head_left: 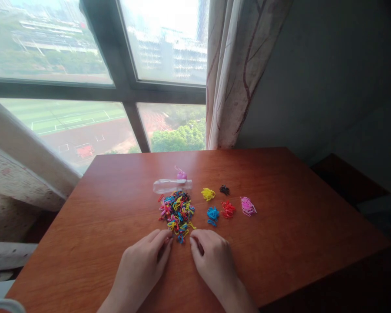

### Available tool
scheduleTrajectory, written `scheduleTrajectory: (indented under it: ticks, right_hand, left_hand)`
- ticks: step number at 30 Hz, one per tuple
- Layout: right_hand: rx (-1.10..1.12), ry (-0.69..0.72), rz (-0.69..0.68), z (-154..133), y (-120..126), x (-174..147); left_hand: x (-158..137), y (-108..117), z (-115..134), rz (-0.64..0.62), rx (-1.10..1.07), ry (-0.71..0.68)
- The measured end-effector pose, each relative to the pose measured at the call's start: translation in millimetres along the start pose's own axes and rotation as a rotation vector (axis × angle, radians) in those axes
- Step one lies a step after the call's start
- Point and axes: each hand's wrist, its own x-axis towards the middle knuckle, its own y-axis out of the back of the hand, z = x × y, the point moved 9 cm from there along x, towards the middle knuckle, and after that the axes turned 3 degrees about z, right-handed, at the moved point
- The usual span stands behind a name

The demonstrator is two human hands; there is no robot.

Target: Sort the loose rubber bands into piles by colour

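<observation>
A mixed pile of small coloured rubber bands (177, 208) lies on the wooden table, with a few strays at its near edge between my hands. My left hand (143, 258) rests at the pile's near left, thumb and fingers pinched together. At the near right, close to a yellow band, my right hand (215, 254) has its fingers curled in against the thumb. Anything inside either pinch is hidden or too small to name. Right of the pile are separate heaps: yellow bands (208, 194), black bands (224, 190), blue bands (212, 215), red bands (228, 209) and pink bands (248, 206).
Behind the pile a clear plastic bottle (172, 186) lies on its side, with a purple cap (181, 174) just beyond it. The brown table (296, 226) runs up to a window with curtains (228, 74). A white curved object (4, 305) shows at bottom left.
</observation>
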Motion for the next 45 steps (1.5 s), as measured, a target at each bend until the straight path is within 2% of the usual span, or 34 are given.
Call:
scheduleTrajectory:
  ticks: [6, 13, 17, 20, 26, 31, 37, 41, 45]
  right_hand:
    - [-0.023, 0.001, -0.005, 0.0, 0.1, -0.4]
    - [-0.019, 0.001, -0.023, -1.6, 0.5, 0.0]
    - [-0.016, 0.006, -0.025, -2.1, 0.4, 0.4]
    - [-0.033, 0.013, -0.035, -1.5, -1.1, 0.8]
    - [-0.085, 0.008, -0.017, 2.1, -2.7, -1.2]
    - [-0.123, 0.013, -0.033, 1.9, -5.2, -2.0]
    - [-0.115, 0.007, -0.027, 1.1, -3.7, -1.0]
    - [-0.106, 0.006, -0.029, 0.6, -3.1, -0.8]
    - [-0.1, 0.009, -0.027, 1.6, -3.7, -1.3]
  left_hand:
    - [-1.2, 12.9, -2.4, 0.042, -0.066, 0.014]
    - [-0.4, 17.6, -4.3, 0.055, -0.288, 0.035]
    - [10.5, 19.2, 10.4, 0.034, -0.353, -0.012]
    - [29.3, 16.9, 30.5, -0.032, -0.372, -0.08]
    - [74.0, 4.3, 68.2, -0.183, -0.281, -0.262]
    - [97.1, -10.1, 78.9, -0.192, -0.166, -0.311]
    - [104.9, -24.0, 89.1, -0.229, -0.172, -0.391]
    - [106.4, -24.4, 91.3, -0.255, -0.174, -0.427]
    - [107.1, -20.8, 87.6, -0.246, -0.145, -0.399]
